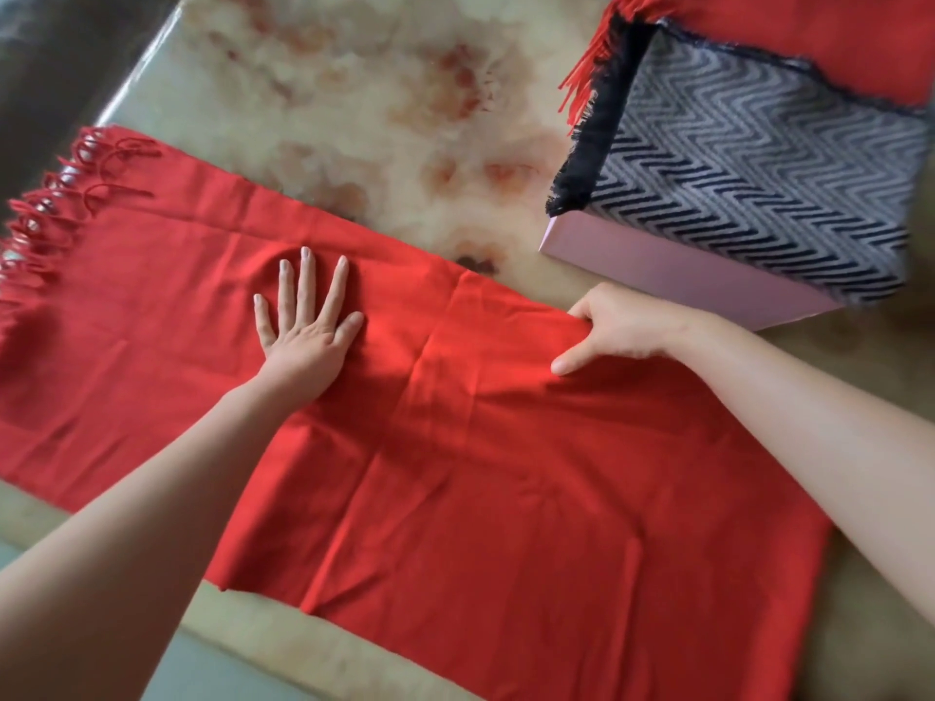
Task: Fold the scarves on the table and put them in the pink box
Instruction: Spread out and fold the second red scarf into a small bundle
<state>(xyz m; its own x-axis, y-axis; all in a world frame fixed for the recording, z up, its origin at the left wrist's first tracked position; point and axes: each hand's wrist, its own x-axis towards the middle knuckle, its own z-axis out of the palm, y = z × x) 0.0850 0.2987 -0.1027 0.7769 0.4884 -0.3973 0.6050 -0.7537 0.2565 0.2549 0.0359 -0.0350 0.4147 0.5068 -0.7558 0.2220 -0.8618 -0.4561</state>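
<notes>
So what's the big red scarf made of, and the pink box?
The red scarf looks like soft, matte woven cloth, maybe wool or acrylic: it creases gently and ends in twisted fringe. The pink box looks like smooth, stiff cardboard with flat sides and sharp edges, though I can't be sure.

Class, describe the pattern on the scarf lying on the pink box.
Black-and-grey zigzag scarf with black fringe, seen in the head view.

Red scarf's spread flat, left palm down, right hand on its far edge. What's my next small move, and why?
Probably pull the far edge, pinched by the right hand, toward you to halve the red fringed fabric scarf lengthwise; the left hand lies flat, pinning it.
</notes>
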